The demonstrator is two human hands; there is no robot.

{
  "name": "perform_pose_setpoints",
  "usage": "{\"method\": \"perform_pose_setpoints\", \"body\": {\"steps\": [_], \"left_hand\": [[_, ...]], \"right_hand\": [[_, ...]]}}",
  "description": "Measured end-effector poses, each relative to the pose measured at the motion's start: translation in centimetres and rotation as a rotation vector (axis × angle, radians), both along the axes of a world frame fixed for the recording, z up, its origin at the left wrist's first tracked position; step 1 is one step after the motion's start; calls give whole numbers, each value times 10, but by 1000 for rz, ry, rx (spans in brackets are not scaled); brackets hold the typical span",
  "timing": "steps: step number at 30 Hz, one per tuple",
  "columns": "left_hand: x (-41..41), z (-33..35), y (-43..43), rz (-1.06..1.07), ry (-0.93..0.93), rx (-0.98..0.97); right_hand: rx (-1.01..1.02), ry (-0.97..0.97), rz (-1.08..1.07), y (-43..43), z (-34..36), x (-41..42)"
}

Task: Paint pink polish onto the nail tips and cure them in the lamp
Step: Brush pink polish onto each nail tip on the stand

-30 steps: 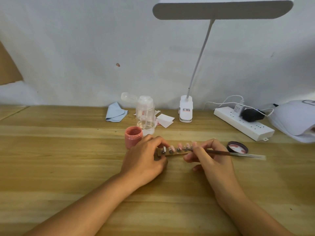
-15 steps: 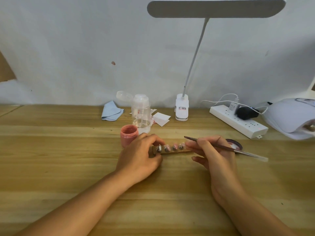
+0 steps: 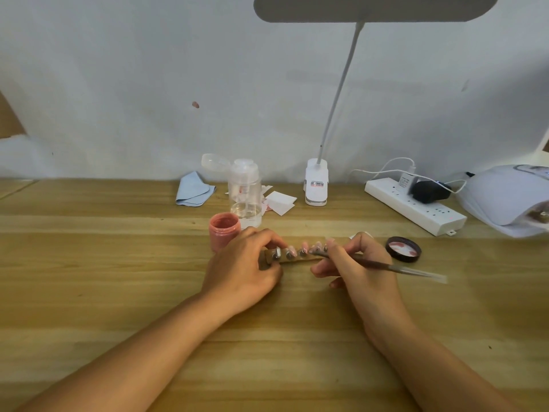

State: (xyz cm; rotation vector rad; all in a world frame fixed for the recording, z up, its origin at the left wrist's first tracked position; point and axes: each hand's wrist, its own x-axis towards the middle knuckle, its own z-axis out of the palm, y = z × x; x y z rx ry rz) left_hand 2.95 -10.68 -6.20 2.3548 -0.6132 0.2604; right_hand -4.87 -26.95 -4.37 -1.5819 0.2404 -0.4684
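A small wooden holder point(image 3: 292, 257) with several pink nail tips point(image 3: 304, 245) on metal studs lies mid-table. My left hand point(image 3: 243, 269) grips the holder's left end. A thin brush point(image 3: 383, 266) is pinched in my right hand point(image 3: 361, 263), with its bristle end lying low over the tips at the holder's right end. An open jar of pink polish point(image 3: 224, 230) stands just behind my left hand. Its dark lid point(image 3: 403, 248) lies upside down to the right. The white curing lamp point(image 3: 505, 200) sits at the far right edge.
At the back stand a clear pump bottle point(image 3: 245, 193), a blue cloth point(image 3: 193, 190), white pads point(image 3: 279, 202), a clip-on desk lamp point(image 3: 316, 185) and a power strip point(image 3: 416, 208) with plugs. The wooden table point(image 3: 118, 263) runs wide on the left and in front.
My right hand has brought the brush tip down from above the holder onto the nail tips at its right end. My left hand keeps its grip on the holder.
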Motion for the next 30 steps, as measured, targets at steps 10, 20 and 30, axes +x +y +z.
{"method": "perform_pose_setpoints", "body": {"steps": [10, 20, 30], "left_hand": [[1, -1, -1, 0, -4, -4], [1, 0, -1, -7, -8, -1], [1, 2, 0, -30, -15, -25]], "right_hand": [[-63, 19, -1, -2, 0, 0], [-31, 11, -7, -2, -1, 1], [65, -183, -92, 2, 9, -5]]}}
